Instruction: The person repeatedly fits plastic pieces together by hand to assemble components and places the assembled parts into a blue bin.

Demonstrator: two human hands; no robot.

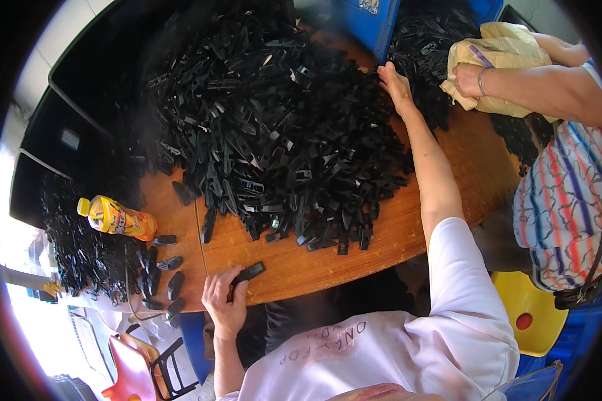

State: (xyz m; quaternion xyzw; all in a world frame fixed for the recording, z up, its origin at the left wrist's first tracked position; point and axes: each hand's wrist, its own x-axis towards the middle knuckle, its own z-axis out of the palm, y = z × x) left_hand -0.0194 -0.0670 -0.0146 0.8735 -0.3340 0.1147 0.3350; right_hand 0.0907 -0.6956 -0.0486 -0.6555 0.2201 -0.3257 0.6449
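Observation:
My left hand [225, 298] is at the table's near edge, its fingers closed around a small, long black plastic piece [251, 273]. My right arm is stretched far forward. At its end my right hand [396, 87] is open, fingers extended, by the right edge of a large heap of black plastic pieces [267, 134] and close to the lower corner of a blue crate [384, 30]. Whether those fingertips touch the crate or the pieces, I cannot tell. Several similar loose pieces [174, 285] lie left of my left hand.
A bottle of orange drink [117, 218] lies on the wooden table [287, 274]. At the right, another person's hand [468, 80] holds a pale yellow sack [508, 50] beside a second black heap [425, 47]. A yellow stool [525, 314] stands at the lower right.

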